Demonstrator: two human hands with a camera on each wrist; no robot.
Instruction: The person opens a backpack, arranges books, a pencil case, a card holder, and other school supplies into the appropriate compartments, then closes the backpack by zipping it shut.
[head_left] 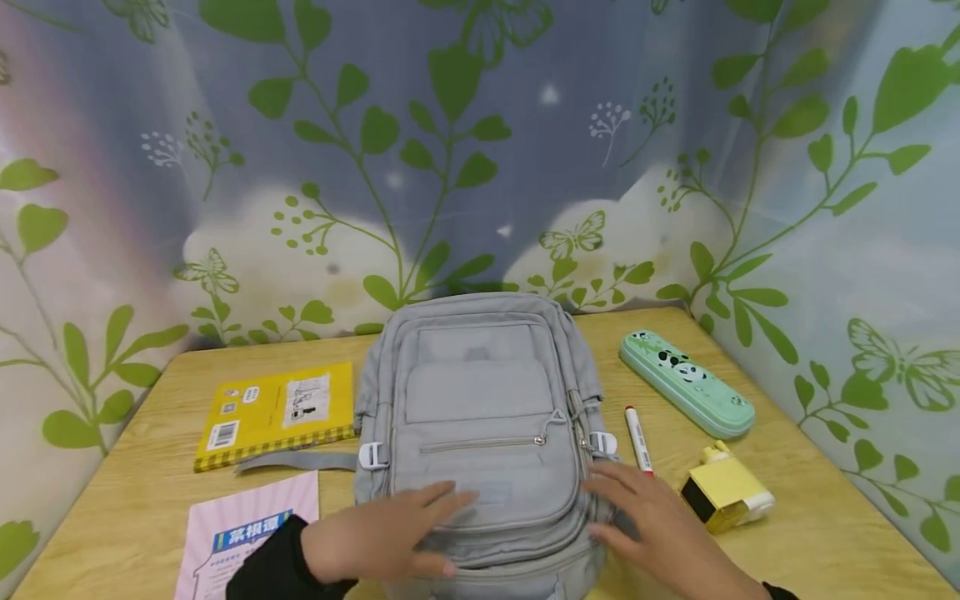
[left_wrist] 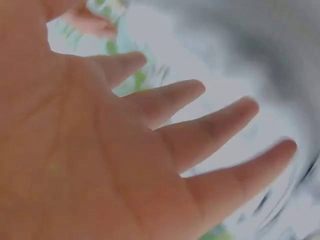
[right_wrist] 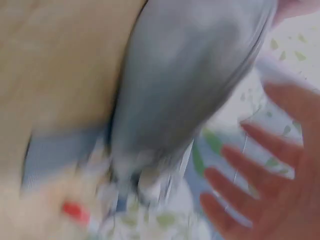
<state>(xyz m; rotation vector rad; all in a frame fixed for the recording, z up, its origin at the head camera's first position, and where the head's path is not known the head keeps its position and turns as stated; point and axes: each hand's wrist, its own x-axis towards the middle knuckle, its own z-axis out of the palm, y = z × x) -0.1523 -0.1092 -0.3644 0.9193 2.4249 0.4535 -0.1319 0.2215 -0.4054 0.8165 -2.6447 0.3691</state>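
Centrally, from mid-frame down to the bottom edge, a grey backpack (head_left: 480, 392) on the wooden bench (head_left: 135, 500), front side towards the camera. Over its lower front, left of bottom centre, the left hand (head_left: 393, 533), fingers straight and spread, palm and parted fingers plain in the left wrist view; cannot tell about contact with the fabric. At lower right of the frame, by the backpack's right edge, the right hand (head_left: 652, 525), fingers likewise spread; contact there equally hard to tell. Just above that hand, a white marker (head_left: 637, 437) with red ends; farther up at right, a mint-green pencil case (head_left: 686, 379) with panda pictures; right of the hand, a yellow block-shaped object (head_left: 723, 492). At left, a yellow book (head_left: 277, 412), a grey strap (head_left: 300, 459) along its lower side, and, at lower left, a pink booklet (head_left: 255, 508) near a black sleeve (head_left: 277, 567). Across the top, a leaf-patterned curtain (head_left: 480, 167).
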